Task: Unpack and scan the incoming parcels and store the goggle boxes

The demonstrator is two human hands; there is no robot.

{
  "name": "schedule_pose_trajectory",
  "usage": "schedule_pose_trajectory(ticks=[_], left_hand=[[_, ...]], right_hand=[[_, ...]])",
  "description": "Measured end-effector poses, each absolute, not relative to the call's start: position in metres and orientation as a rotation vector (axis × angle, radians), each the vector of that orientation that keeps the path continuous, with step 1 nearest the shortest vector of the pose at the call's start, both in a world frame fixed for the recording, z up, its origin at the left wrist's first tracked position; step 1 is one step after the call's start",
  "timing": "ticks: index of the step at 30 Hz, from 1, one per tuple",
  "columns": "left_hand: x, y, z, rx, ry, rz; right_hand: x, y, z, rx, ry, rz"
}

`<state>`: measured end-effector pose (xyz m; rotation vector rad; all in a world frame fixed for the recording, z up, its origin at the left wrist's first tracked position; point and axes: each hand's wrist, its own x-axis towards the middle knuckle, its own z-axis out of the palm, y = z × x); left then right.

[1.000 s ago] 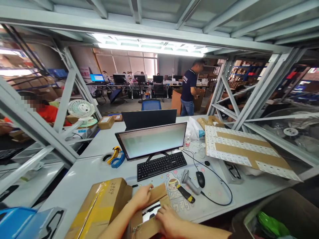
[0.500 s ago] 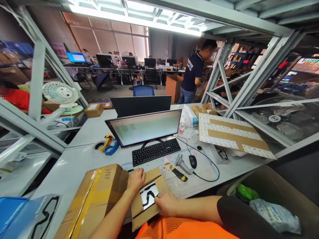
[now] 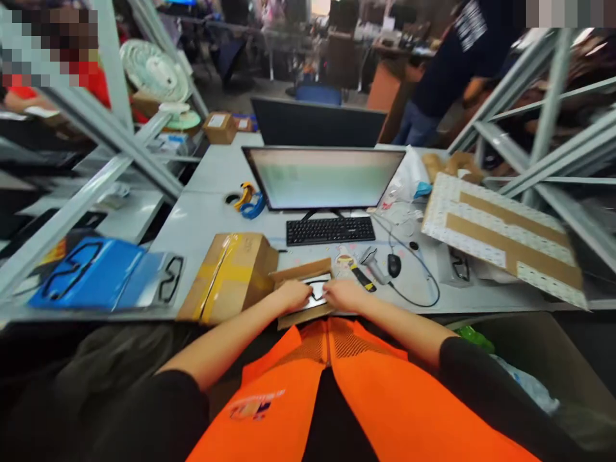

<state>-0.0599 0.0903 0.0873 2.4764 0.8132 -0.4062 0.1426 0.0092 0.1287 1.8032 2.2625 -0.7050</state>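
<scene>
A small open cardboard box [image 3: 308, 315] lies at the near table edge, its flaps spread. Inside it is a flat white packet [image 3: 317, 289] with a bent black outline on its face. My left hand [image 3: 295, 295] has its fingers curled at the packet's left side. My right hand [image 3: 344, 295] is closed at the opposite side, fingertips on the packet's edge. The fingertips are partly hidden and slightly blurred. Just left of the small box stands a larger taped carton [image 3: 231, 273]. A yellow-and-black utility knife [image 3: 363, 279] rests near my right hand.
Behind the box are a keyboard [image 3: 330, 231] and a monitor [image 3: 327, 179]. To the right are a barcode scanner [image 3: 375, 265], a mouse [image 3: 394, 265] and a label-covered cardboard sheet [image 3: 505, 237]. Blue packets [image 3: 103, 273] lie left; tape dispensers [image 3: 250, 202] sit farther back. A person [image 3: 447, 70] stands beyond.
My view has tilted down. My left hand has moved from the small box's far left corner to the packet's left side. My right hand stays at the packet's right.
</scene>
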Motion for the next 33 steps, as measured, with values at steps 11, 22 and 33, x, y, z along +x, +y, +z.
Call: schedule_pose_trajectory(ticks=[11,22,33], left_hand=[[-0.095,0.071,0.036,2.322,1.219,-0.355],[-0.080,0.080,0.035,2.331,1.171,-0.278],[-0.127,0.073,0.068,1.985,0.749,0.318]], right_hand=[[0.217,-0.014,0.071,2.337,2.135,-1.132],[0.214,-0.016,0.051,2.657,1.795,-1.861],[0.206,-0.081,0.054,2.784,1.580,-2.563]])
